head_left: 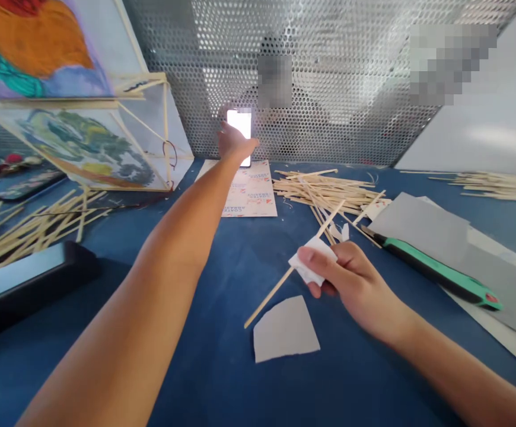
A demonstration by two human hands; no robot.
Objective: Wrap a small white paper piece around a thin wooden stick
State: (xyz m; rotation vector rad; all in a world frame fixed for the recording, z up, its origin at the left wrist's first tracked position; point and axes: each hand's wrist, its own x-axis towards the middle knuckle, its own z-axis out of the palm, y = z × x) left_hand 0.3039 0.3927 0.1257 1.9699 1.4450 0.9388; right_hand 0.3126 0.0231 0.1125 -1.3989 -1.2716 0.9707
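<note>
Wooden stick (269, 297), white sheet (308, 273), in right hand (351, 279)

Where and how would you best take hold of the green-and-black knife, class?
Probably by the broad rear half of its handle, coming from above and the right. The knife lies slanting across the grey sheets, its narrow end pointing left toward the wooden sticks, so this approach should keep fingers clear of the tip.

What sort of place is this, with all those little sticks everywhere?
It looks like an art or craft workspace, maybe a studio or classroom. There's a colourful painting, a pile of thin wooden sticks, and a green-and-black cutter.
</note>
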